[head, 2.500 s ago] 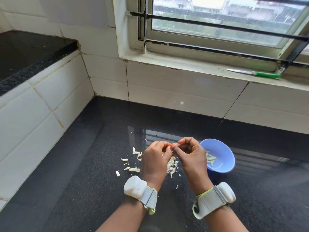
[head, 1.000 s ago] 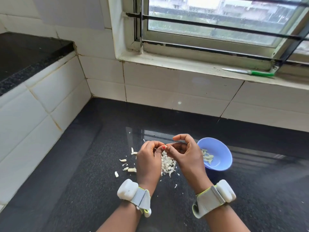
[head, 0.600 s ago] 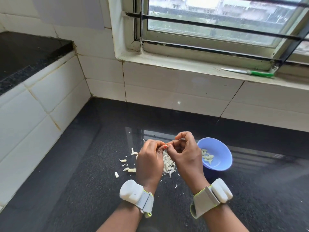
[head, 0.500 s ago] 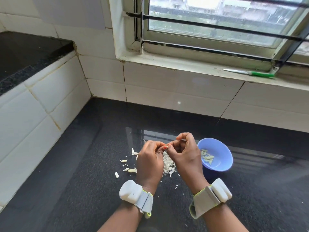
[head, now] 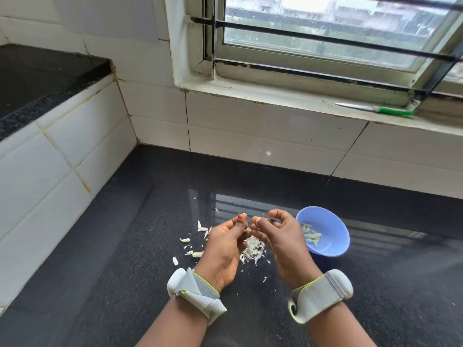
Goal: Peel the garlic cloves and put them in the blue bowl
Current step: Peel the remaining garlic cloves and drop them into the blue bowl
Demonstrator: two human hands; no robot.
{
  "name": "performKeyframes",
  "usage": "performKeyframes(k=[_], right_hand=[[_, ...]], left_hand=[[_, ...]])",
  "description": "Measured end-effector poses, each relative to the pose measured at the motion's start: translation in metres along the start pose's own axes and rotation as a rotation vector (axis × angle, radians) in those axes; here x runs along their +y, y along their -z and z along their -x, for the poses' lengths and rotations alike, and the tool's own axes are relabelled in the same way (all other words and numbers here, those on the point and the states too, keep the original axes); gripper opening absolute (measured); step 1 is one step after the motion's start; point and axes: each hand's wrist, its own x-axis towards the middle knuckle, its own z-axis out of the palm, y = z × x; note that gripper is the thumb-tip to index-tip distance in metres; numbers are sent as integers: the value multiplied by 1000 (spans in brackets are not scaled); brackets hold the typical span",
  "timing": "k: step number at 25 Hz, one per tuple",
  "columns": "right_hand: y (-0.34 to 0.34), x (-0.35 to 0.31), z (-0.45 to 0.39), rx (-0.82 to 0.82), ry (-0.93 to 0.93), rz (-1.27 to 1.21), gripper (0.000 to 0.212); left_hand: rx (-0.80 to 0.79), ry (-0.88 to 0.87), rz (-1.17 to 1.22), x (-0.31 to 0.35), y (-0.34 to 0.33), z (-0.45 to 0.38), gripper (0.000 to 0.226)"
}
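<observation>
Both hands hover over the black worktop, fingertips nearly meeting. The left hand pinches a small garlic clove between thumb and fingers. The right hand has curled fingers; whether it grips anything, I cannot tell. Papery peels lie below between the hands. The blue bowl, holding peeled cloves, sits just right of the right hand.

**Background items, head view**

Black speckled countertop, glossy, reflects the window bars. White tiled wall behind and on the left. Barred window above a pale sill. Green-handled knife lies flat on the sill, at right.
</observation>
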Motion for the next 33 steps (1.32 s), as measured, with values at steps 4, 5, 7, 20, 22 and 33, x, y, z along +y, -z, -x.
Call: performKeyframes(k=[4,5,7,20,22,33], right_hand=[[13,14,-7,28,149,719,14],[12,15,-5,20,163,791,10],[11,16,-2,66,234,918,10],[9,8,-4,-111,320,669,3],[14,7,-4,-64,334,662,7],[41,-4,-25,68,320,554,12]], left_hand=[[49,65,35,2,1,1,12],[58,73,42,2,1,2,13],[64,77,49,1,1,3,13],[108,-179,-435,-11,8,1,22],[77,-175,-421,-10,6,3,19],[99,-206,-485,-12,14,-7,14]])
